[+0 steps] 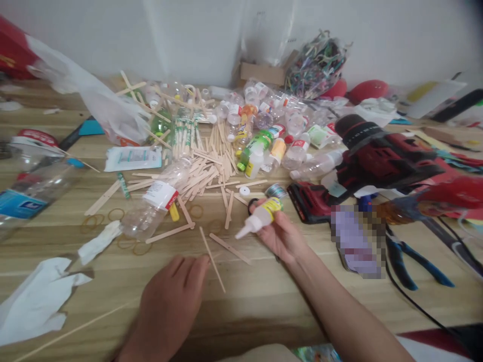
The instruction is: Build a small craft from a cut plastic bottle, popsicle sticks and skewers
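My right hand (281, 234) is closed around a small glue bottle (266, 212) with a yellow label, its white nozzle tilted down to the left. A thin wooden craft stick (212, 257) stands nearly edge-on at the fingertips of my left hand (175, 296), which pinches it; the thumb is hidden. Between the hands, another craft stick (230, 248) lies flat on the table, just below the nozzle. Two sticks joined at an angle (171, 233) rest farther left, beside a clear plastic bottle (153, 206) lying on its side.
Behind the hands lie a heap of craft sticks (204, 176) and many plastic bottles (260, 120). On the right are a red-black cordless drill (381, 161) and blue-handled pliers (411, 261). Torn tissue (37, 296), rubber bands (92, 221) and a large bottle (33, 201) lie left.
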Available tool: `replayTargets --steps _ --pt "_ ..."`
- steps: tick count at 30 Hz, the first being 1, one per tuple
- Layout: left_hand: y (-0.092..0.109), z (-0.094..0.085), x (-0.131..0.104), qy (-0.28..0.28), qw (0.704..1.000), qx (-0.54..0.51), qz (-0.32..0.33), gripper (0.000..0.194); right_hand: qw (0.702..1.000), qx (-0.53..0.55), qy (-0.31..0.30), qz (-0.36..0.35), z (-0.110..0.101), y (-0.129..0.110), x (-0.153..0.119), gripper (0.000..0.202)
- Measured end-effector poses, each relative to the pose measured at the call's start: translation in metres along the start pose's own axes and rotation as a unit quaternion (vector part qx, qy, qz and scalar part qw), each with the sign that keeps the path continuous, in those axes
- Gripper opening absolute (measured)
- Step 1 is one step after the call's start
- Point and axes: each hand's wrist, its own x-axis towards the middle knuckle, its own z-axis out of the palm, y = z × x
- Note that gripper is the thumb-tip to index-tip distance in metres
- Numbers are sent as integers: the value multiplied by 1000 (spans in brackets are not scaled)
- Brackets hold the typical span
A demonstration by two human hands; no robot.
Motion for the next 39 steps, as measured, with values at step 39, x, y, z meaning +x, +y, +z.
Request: replayTargets --steps 39 --pt "8 45 14 59 995 -58 -60 23 974 162 77 136 -15 15 -5 47"
